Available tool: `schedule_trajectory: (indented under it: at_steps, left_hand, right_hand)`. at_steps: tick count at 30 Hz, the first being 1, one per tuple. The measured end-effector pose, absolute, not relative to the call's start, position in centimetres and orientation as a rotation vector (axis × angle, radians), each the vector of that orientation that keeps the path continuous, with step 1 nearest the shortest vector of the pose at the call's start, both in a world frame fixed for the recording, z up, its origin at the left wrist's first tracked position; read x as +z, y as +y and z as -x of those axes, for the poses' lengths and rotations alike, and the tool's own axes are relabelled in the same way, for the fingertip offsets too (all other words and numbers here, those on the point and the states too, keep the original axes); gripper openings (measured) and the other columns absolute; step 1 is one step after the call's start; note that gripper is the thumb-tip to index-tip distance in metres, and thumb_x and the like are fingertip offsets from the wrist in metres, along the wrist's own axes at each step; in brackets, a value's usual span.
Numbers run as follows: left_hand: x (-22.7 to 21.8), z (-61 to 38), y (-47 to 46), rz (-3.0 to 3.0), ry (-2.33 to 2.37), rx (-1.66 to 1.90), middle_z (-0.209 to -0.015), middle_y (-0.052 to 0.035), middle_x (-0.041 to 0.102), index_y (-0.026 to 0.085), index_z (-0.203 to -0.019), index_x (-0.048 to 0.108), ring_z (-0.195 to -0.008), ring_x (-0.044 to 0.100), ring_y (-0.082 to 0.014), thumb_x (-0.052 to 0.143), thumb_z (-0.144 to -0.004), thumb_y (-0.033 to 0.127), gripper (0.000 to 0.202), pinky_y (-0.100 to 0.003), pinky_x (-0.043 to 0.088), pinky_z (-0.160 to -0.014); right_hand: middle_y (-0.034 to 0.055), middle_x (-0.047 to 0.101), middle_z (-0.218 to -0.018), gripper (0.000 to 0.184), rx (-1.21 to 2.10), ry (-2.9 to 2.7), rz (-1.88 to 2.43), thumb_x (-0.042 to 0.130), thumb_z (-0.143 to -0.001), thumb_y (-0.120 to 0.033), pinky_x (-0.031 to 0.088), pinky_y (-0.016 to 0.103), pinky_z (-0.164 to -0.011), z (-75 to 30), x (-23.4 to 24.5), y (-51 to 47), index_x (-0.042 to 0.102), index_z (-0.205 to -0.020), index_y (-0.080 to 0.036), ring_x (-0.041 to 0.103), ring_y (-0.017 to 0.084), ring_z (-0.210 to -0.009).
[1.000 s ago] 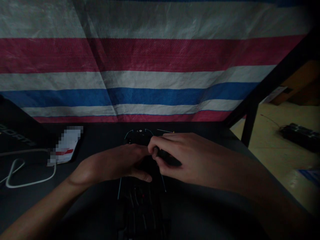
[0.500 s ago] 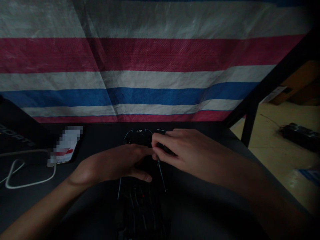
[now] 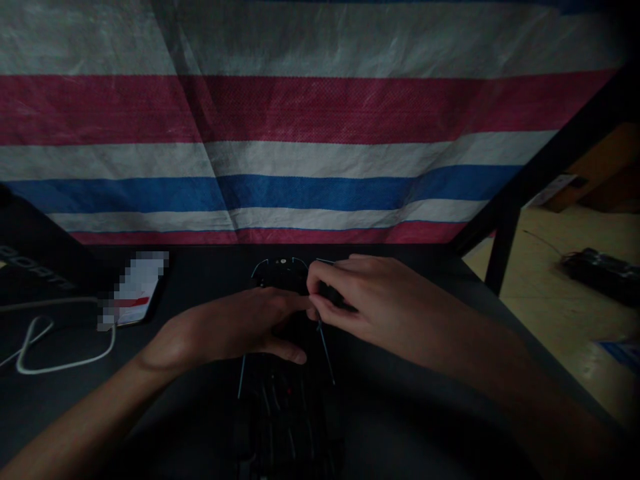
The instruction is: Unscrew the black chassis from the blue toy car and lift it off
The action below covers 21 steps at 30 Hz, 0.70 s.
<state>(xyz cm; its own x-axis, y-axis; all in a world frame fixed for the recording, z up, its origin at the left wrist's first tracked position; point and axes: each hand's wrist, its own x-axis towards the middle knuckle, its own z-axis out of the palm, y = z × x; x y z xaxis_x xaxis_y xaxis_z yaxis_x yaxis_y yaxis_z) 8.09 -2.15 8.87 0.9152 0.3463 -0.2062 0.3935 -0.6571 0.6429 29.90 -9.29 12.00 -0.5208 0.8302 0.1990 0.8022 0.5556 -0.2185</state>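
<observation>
A black device (image 3: 283, 427) with ridges, a small red spot and thin pale-blue lines lies in front of me on the desk. Its far end (image 3: 281, 262) has a rounded outline and a small whitish dot. Across its middle stretches my left hand (image 3: 250, 323), palm down, fingers extended and thumb apart. From the right, my right hand (image 3: 367, 293) bends over the device's edge, thumb and fingers pinched together at the left fingertips. Whatever sits in that pinch is hidden. The dim light makes the device's exact kind hard to make out.
On the left lies a phone (image 3: 137, 290) joined to a white cable (image 3: 65, 370). A dark item with pale lettering (image 3: 40, 267) stands beside it. Behind the dark desk (image 3: 415, 267) hangs a striped plastic sheet (image 3: 320, 107). A black frame post (image 3: 503, 247) rises at right.
Both hands hold nearly the same pose over the device. The whole view has shifted very slightly, with the phone and device appearing a little further right.
</observation>
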Motion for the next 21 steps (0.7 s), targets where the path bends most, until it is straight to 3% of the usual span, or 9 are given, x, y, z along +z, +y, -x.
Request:
schedule_trajectory:
  at_steps: [3, 7, 14, 18, 21]
  left_hand:
    - [8.6, -7.9, -2.1, -2.33, 0.518, -0.08, -0.12, -0.0011, 0.072, 0.027, -0.128, 0.062, -0.106, 0.069, -0.0195, 0.077, -0.089, 0.041, 0.045, -0.029, 0.046, -0.092]
    - [8.5, -7.9, -2.2, -2.377, 0.588, -0.122, -0.114, -0.0026, 0.072, 0.024, -0.126, 0.063, -0.1, 0.069, -0.0205, 0.077, -0.088, 0.047, 0.047, -0.03, 0.047, -0.086]
    - [8.9, -7.8, -2.8, -2.349, 0.646, -0.122, -0.118, -0.0042, 0.072, 0.02, -0.12, 0.066, -0.106, 0.067, -0.0229, 0.076, -0.089, 0.04, 0.038, -0.034, 0.048, -0.091]
    - [8.6, -7.4, -3.0, -2.331, 0.7, -0.076, -0.11, -0.0033, 0.072, 0.02, -0.107, 0.069, -0.102, 0.066, -0.0227, 0.076, -0.088, 0.04, 0.029, -0.034, 0.049, -0.092]
    - [8.4, -7.1, -3.2, -2.317, 0.73, -0.042, -0.112, -0.0032, 0.071, 0.021, -0.109, 0.068, -0.105, 0.065, -0.0225, 0.075, -0.088, 0.039, 0.029, -0.033, 0.048, -0.095]
  right_hand:
    - [0.0012, 0.065, -0.095, 0.007, 0.279, -2.519, 1.235, 0.055, -0.098, -0.016, 0.041, 0.03, -0.076, -30.3, 12.5, -9.3, 0.058, -0.102, -0.02, 0.061, 0.016, -0.087]
    - [0.0015, 0.062, -0.105, 0.012, 0.379, -2.558, 1.139, 0.055, -0.097, -0.011, 0.043, 0.028, -0.082, -30.7, 13.5, -9.7, 0.058, -0.104, -0.02, 0.058, 0.015, -0.095]
    - [0.0004, 0.061, -0.095, 0.022, 0.35, -2.604, 0.989, 0.052, -0.089, 0.001, 0.04, 0.026, -0.077, -30.1, 14.0, -10.1, 0.054, -0.083, -0.02, 0.053, 0.015, -0.098]
    - [0.0003, 0.063, -0.093, 0.027, 0.37, -2.584, 0.889, 0.049, -0.086, 0.006, 0.038, 0.029, -0.084, -29.2, 13.0, -9.6, 0.053, -0.083, -0.02, 0.051, 0.016, -0.1]
    - [-0.0019, 0.061, -0.088, 0.03, 0.424, -2.545, 0.799, 0.05, -0.08, 0.009, 0.035, 0.031, -0.089, -28.8, 12.2, -8.9, 0.054, -0.085, -0.02, 0.052, 0.015, -0.094]
